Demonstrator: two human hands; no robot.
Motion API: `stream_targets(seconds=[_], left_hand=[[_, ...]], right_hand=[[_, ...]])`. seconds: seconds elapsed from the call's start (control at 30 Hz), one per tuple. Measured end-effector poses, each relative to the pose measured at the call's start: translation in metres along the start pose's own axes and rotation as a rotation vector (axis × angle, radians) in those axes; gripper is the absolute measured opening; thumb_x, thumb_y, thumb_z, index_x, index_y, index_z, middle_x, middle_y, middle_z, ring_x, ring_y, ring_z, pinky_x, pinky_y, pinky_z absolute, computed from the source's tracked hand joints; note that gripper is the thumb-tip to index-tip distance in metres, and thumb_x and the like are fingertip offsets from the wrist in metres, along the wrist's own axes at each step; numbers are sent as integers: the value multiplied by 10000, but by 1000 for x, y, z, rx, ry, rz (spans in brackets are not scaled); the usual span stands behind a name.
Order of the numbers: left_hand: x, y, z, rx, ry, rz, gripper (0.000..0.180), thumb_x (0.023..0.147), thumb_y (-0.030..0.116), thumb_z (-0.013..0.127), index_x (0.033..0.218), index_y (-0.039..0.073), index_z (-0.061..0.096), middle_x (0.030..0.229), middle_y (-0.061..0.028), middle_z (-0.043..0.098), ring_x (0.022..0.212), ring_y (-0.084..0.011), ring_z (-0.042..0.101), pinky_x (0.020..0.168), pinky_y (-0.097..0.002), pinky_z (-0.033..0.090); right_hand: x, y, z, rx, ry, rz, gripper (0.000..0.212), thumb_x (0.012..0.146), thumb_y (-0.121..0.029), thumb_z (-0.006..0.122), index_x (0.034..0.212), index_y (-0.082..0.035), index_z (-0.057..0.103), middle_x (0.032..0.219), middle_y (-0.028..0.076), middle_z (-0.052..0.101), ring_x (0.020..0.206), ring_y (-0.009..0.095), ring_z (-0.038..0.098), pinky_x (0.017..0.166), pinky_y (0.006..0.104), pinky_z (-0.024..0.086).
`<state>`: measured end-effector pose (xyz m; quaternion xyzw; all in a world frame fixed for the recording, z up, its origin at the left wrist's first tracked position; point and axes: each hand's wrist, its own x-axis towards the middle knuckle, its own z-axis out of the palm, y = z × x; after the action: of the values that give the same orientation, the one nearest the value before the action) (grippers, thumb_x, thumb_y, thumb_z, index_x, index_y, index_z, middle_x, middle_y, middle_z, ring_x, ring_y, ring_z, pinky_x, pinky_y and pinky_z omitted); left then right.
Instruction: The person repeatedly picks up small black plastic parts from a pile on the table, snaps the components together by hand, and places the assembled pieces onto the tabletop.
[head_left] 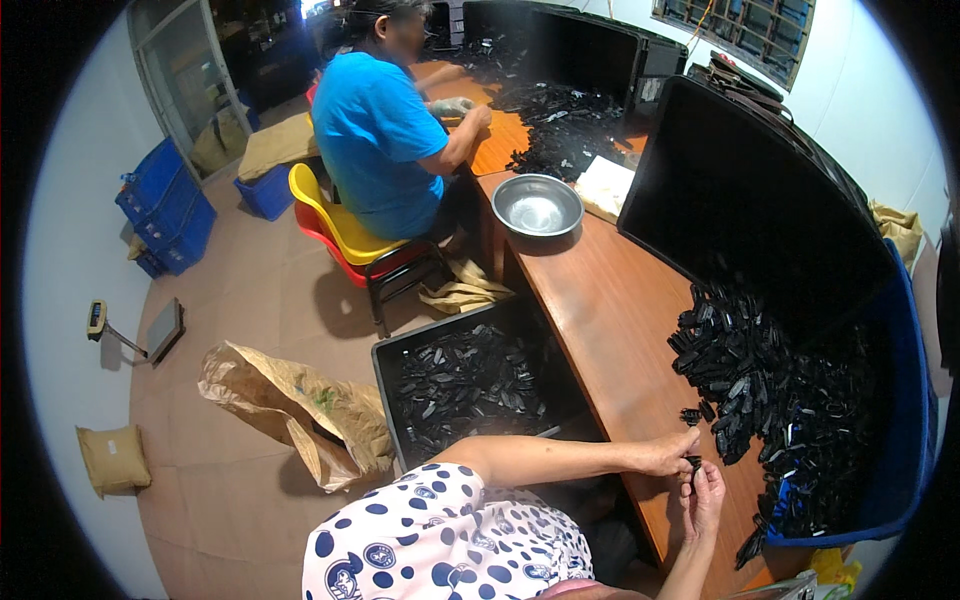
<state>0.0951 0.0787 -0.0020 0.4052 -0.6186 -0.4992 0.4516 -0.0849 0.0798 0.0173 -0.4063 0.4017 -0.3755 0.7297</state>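
Over the near edge of the wooden table (580,300), my left hand (668,453) and my right hand (706,497) meet fingertip to fingertip. Both pinch a small black plastic piece (693,463); its exact kind is too small to make out. Beside my left fingers, a couple of loose black pieces (697,413) lie on the wood. A heap of long, narrow black plastic parts (735,375) spreads just beyond my hands, spilling from a large tilted black tray (770,190). More of them lie by the blue bin (905,520) to the right.
A black crate (383,395) of similar parts stands left below the table, beside an open woven sack (290,395). Farther along sits a metal bowl (537,206). A co-worker in a blue shirt (375,140) works at another heap (570,125), near a yellow chair (340,225).
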Motion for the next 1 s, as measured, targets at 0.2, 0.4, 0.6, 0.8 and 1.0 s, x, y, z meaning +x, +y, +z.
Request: stream_targets(seconds=[0.2, 0.4, 0.6, 0.8, 1.0], left_hand=[[-18, -2, 12, 233, 30, 122, 196, 831, 33, 582, 921, 16, 408, 721, -140, 551, 692, -280, 591, 597, -395, 476], [-12, -5, -6, -541, -249, -221, 440, 850, 198, 669, 1198, 14, 470, 899, -80, 611, 727, -147, 616, 626, -292, 542], [-12, 20, -24, -666, -171, -358, 199, 844, 72, 668, 969, 55, 514, 817, -47, 635, 707, -97, 614, 630, -223, 514], [-9, 20, -26, -714, -140, -350, 255, 854, 99, 660, 1064, 82, 517, 884, -33, 640, 791, -131, 642, 679, -248, 514], [-16, 1, -6, -675, -73, -272, 197, 934, 142, 538, 1128, 117, 511, 743, -34, 606, 524, -93, 588, 472, -214, 489]], right_hand=[[-19, 1, 8, -126, 42, -53, 166, 879, -104, 637, 1004, -68, 533, 785, 22, 600, 547, 46, 499, 445, 146, 373], [-18, -19, 5, -367, 5, -126, 130, 868, -104, 606, 982, -43, 587, 761, -9, 556, 575, 49, 460, 476, 189, 351], [-11, -38, 19, -226, -76, -43, 263, 895, -130, 592, 1133, -24, 561, 841, -36, 539, 630, 23, 431, 522, 169, 326], [-9, -28, 6, -100, -57, -69, 193, 904, -112, 587, 1081, -46, 552, 812, -32, 522, 570, 21, 405, 477, 169, 307], [-18, -23, 19, -444, 7, -266, 135, 873, -41, 584, 1007, -35, 565, 870, -1, 543, 781, 74, 501, 660, 199, 402]])
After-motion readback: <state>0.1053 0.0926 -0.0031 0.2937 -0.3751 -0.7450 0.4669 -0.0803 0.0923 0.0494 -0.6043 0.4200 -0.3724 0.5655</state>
